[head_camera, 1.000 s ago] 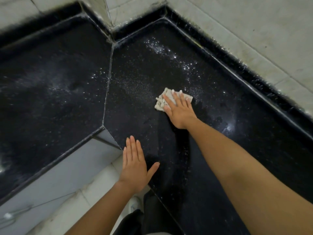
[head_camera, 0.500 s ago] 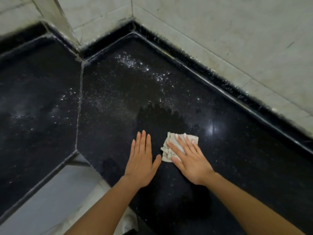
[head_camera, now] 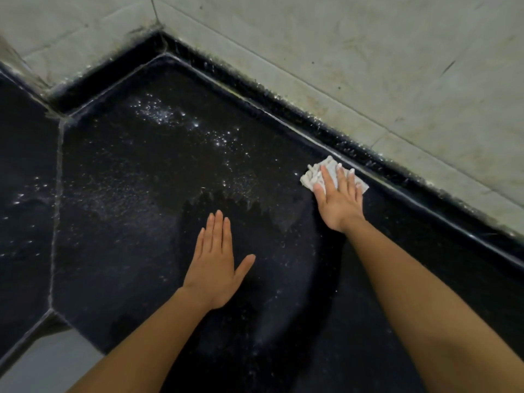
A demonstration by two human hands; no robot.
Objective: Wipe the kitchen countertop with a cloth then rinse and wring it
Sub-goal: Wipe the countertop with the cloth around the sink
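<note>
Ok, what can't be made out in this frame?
Head view only:
Cloth: mostly under the right hand; its spread is hidden.
Left hand: touching the countertop or hovering, cannot tell from above.
Specks: too small to tell water from powder.
Far ends of the countertop: cut off by the frame edges.

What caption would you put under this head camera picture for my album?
Right hand presses a crumpled white cloth on the speckled black stone countertop while the left hand lies flat nearby.
</note>
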